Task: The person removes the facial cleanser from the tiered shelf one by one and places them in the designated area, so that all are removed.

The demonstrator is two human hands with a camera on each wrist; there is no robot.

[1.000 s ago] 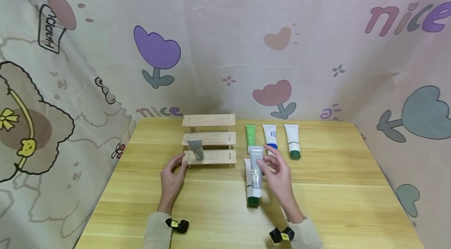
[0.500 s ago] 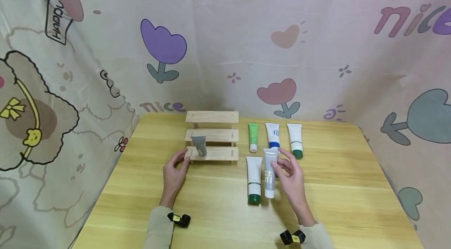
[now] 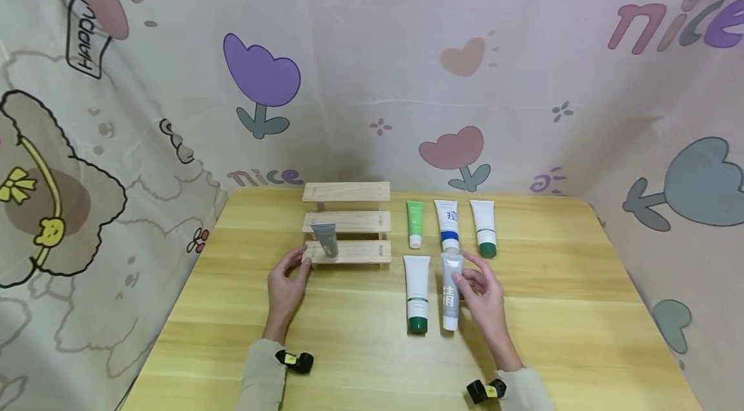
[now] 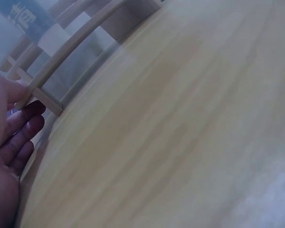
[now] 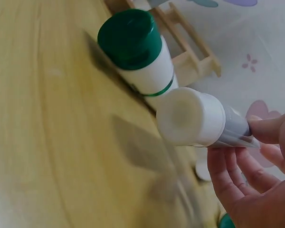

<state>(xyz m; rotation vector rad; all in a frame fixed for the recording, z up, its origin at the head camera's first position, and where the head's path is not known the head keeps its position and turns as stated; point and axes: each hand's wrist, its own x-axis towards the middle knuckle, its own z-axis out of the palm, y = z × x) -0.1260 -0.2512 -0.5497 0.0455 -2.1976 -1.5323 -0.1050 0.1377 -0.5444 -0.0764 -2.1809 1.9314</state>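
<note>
In the head view my left hand (image 3: pixel 288 289) holds the left end of the lowest step of a three-tier wooden rack (image 3: pixel 363 252). The left wrist view shows the thumb over the step's edge (image 4: pixel 81 37) and fingers curled under it. A small grey squeeze tube (image 3: pixel 329 242) stands cap down on that step. My right hand (image 3: pixel 487 295) pinches a larger grey squeeze tube (image 3: pixel 450 306) between thumb and fingers, its white cap (image 5: pixel 192 116) pointing toward me. Just left of it, a white tube with a green cap (image 3: pixel 417 285) lies on the table.
Behind the right hand lie a green tube (image 3: pixel 414 218), a white tube with a blue band (image 3: pixel 446 216) and another white tube with a green cap (image 3: pixel 483 220). A patterned cloth (image 3: pixel 360 62) hangs behind the wooden table (image 3: pixel 569 307).
My right hand has moved the grey tube rightward, off the white tube it overlapped, then slightly lower beside it. My left hand stays at the rack.
</note>
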